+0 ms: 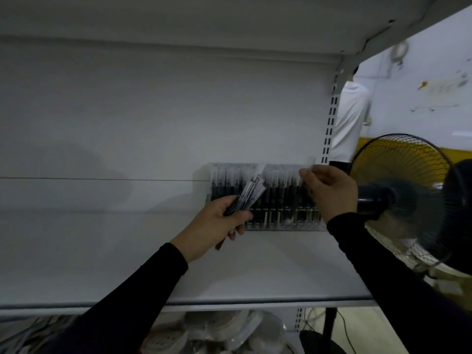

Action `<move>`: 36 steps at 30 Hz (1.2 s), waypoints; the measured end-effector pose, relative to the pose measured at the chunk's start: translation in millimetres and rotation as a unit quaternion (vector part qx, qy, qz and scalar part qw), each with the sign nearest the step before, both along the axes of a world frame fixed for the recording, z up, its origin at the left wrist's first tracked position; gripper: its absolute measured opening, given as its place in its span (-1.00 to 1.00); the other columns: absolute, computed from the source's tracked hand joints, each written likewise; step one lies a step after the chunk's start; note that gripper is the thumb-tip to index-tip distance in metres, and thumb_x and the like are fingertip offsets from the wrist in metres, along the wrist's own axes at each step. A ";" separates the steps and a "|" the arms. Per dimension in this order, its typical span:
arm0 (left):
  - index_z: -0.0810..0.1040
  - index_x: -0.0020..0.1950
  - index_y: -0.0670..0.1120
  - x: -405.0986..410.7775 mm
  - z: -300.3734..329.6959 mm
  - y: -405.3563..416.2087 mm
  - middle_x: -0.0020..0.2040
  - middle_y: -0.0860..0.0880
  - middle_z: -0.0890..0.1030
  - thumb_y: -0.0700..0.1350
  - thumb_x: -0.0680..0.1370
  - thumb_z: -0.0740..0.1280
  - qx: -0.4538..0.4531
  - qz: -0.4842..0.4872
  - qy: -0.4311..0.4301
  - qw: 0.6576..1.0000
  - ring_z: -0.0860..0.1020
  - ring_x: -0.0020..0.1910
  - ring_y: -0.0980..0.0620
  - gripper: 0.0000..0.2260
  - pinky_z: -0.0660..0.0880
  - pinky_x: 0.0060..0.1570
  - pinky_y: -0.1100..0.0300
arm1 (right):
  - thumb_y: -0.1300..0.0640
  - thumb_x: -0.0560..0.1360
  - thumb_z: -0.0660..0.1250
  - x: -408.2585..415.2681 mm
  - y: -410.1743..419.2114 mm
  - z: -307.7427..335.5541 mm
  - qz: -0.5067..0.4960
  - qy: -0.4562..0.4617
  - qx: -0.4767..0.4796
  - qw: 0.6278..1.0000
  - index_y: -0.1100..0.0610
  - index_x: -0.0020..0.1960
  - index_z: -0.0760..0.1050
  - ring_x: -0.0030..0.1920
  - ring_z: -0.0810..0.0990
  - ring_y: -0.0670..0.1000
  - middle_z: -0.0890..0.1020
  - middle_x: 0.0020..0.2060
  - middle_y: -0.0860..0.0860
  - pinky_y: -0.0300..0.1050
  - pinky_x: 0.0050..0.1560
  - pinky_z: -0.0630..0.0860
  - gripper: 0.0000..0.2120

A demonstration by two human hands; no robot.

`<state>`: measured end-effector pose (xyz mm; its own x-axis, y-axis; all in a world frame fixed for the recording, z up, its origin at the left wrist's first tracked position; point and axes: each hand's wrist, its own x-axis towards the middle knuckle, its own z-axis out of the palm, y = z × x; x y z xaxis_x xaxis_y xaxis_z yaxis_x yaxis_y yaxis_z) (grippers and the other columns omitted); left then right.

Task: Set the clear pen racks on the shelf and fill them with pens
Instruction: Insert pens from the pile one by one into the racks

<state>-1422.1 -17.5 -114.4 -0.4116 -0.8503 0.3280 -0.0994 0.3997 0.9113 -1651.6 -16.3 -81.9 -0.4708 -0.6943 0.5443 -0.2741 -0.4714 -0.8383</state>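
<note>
One clear pen rack point(265, 198) stands at the right rear of the shelf point(127, 251), packed with upright dark pens. Bare shelf surface extends far to the rack's left. The left hand point(217, 226), fingers curled, grips a bundle of pens point(245, 198) just in front of the rack's left half. The right hand point(329, 187) pinches one pen point(304, 185) at the rack's right end. A fan point(403, 190) stands close beside the right wrist, past the shelf edge.
</note>
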 end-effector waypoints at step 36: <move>0.57 0.18 -0.12 -21.0 -10.3 -11.4 -0.02 -0.12 0.66 -0.25 0.59 0.28 0.076 -0.029 0.101 0.992 0.58 -0.28 0.05 -0.81 0.52 -0.28 0.22 | -0.08 0.46 0.41 -18.5 -39.0 -33.6 -0.031 0.181 0.085 0.979 0.02 -0.11 0.62 -0.17 0.65 -0.04 0.68 -0.23 -0.05 -0.04 0.00 0.61 -0.82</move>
